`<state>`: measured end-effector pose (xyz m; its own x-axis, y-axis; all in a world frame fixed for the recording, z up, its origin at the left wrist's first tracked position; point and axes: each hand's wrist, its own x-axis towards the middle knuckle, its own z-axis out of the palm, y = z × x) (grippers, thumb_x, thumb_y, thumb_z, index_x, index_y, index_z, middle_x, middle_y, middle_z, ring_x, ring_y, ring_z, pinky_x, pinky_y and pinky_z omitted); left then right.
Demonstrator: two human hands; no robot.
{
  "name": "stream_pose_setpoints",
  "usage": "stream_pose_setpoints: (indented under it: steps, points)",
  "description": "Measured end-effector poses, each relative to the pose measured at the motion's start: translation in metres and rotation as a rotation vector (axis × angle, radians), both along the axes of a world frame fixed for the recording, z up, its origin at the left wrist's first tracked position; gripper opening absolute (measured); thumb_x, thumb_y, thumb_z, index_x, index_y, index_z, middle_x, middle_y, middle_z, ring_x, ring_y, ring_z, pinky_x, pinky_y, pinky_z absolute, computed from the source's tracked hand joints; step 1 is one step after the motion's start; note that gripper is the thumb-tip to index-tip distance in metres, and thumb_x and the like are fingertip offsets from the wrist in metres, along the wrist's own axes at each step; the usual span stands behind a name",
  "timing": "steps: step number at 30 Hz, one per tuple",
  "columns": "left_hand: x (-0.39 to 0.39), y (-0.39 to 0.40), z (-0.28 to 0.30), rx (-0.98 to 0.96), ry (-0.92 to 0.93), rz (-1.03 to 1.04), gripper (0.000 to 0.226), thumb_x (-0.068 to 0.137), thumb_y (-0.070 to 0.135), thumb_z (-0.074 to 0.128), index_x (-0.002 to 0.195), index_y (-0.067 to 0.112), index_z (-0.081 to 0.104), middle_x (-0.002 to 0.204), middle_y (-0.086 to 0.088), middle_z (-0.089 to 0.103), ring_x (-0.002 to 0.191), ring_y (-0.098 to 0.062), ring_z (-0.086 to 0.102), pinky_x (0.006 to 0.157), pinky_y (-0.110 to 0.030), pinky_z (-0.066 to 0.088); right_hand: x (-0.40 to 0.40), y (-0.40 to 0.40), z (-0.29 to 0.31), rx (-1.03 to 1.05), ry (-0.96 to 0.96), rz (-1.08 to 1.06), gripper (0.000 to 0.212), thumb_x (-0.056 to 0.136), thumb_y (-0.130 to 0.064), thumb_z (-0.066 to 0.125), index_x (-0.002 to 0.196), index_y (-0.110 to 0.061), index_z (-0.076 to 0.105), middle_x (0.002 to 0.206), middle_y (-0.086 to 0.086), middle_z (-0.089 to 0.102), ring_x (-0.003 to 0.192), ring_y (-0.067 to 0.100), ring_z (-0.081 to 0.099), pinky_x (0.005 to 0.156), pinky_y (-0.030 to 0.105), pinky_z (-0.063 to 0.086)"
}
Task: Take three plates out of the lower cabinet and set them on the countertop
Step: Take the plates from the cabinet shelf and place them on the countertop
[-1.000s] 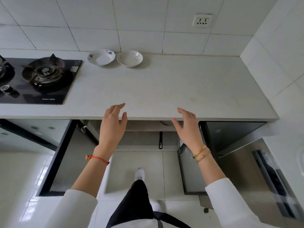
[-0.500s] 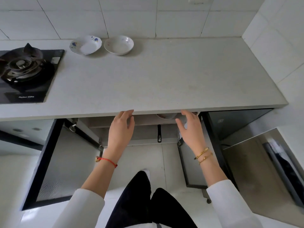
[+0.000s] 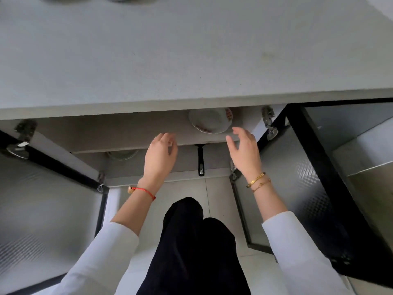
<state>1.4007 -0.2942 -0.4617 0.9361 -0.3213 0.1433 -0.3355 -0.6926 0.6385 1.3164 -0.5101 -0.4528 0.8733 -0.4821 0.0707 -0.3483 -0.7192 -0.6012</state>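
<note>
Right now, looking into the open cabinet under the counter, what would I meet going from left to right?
Left cabinet door → glass dish on the lower shelf → left hand → black pan handle → right hand → right cabinet door.

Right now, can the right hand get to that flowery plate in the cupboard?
Probably yes. The right hand is open just in front of the plate on the upper shelf, both doors are swung wide, and nothing sits between them.

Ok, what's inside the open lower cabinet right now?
On the upper shelf, a floral plate. Below it, a black pan handle and a glass dish. The countertop hides everything further back.
</note>
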Motion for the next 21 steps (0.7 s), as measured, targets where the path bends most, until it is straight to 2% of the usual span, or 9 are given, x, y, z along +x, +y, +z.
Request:
stream_pose_setpoints:
  steps: [6,11,18,21]
  points:
    - [0.039,-0.019,-0.086,-0.021,-0.094,0.002,0.026,0.091,0.011,0.052,0.113,0.009,0.066,0.101,-0.01,0.066,0.089,-0.029,0.062,0.072,-0.035,0.051,0.031,-0.02,-0.085,-0.042,-0.084,-0.023,0.041,0.097,-0.031,0.052,0.132,-0.008,0.052,0.127,0.01,0.06,0.12,0.028,0.052,0.101,0.043,0.045]
    - [0.067,-0.031,-0.141,-0.062,-0.192,-0.009,0.027,0.091,0.012,0.052,0.114,0.011,0.065,0.105,-0.009,0.067,0.091,-0.031,0.063,0.073,-0.034,0.05,0.054,-0.032,-0.143,-0.09,-0.145,-0.034,0.041,0.097,-0.031,0.052,0.131,-0.008,0.052,0.125,0.009,0.061,0.12,0.027,0.052,0.1,0.04,0.044]
    - [0.085,-0.038,-0.175,-0.11,-0.265,0.004,0.026,0.091,0.014,0.052,0.114,0.012,0.065,0.1,-0.01,0.067,0.09,-0.032,0.063,0.073,-0.035,0.05,0.068,-0.04,-0.179,-0.097,-0.224,-0.047,0.041,0.097,-0.03,0.052,0.131,-0.008,0.051,0.124,0.012,0.062,0.12,0.028,0.052,0.095,0.037,0.044]
    - [0.091,-0.04,-0.181,-0.128,-0.284,0.005,0.028,0.091,0.014,0.052,0.115,0.013,0.065,0.101,-0.01,0.068,0.093,-0.031,0.063,0.073,-0.031,0.047,0.071,-0.044,-0.182,-0.11,-0.242,-0.051,0.041,0.097,-0.031,0.051,0.131,-0.008,0.05,0.126,0.011,0.061,0.12,0.029,0.052,0.094,0.036,0.044]
